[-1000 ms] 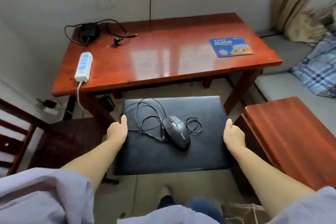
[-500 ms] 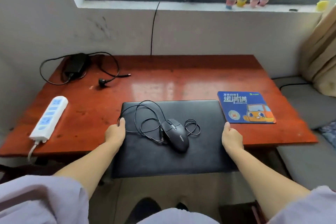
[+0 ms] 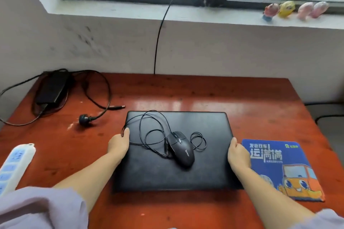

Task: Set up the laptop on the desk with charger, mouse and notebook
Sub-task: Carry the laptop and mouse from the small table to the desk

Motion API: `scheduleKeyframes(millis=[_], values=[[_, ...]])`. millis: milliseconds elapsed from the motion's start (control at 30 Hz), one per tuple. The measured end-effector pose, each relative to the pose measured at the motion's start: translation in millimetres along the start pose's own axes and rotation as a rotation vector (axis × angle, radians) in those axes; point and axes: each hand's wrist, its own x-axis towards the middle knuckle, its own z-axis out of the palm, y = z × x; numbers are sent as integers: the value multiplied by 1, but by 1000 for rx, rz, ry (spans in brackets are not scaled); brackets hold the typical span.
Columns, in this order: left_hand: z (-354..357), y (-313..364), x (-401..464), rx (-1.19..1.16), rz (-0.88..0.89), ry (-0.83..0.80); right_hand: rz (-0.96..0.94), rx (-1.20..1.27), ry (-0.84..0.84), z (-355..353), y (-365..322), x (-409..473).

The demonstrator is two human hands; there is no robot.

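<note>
In the head view, the closed black laptop (image 3: 176, 150) is now lying over the middle of the red tabletop (image 3: 204, 98), its near edge well inside the tabletop's front edge. Half a second ago that edge was still overhanging the front, and a second ago the laptop was being carried in the air short of the tabletop, so the carry is ending and the laptop appears to be settling flat; whether its full weight is down I cannot tell.

The left hand (image 3: 119, 145) is gripping the laptop's left edge and the right hand (image 3: 239, 154) its right edge, thumbs lying on the lid and fingers curled under out of sight, so both are clamped on the laptop.

The black mouse (image 3: 181, 148) is riding on the lid, right of centre, with its cable (image 3: 149, 130) looping loosely across the lid toward the left hand.

The charger (image 3: 52, 89) is sitting at the far left corner, its cord sprawling and its plug (image 3: 83, 119) lying unplugged on the wood. A white power strip (image 3: 14, 165) is lying at the near left, and a blue mouse pad (image 3: 283, 169) is lying just right of the laptop, partly under the right hand. No notebook is showing.

By my judgement, placing the laptop is nearly complete; the mouse, charger and notebook steps are all waiting.
</note>
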Motion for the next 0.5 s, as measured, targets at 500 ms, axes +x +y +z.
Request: scheduleKeyframes(millis=[500], values=[[6, 46, 58, 338, 282, -7, -243, -341, 55, -9, -21, 70]])
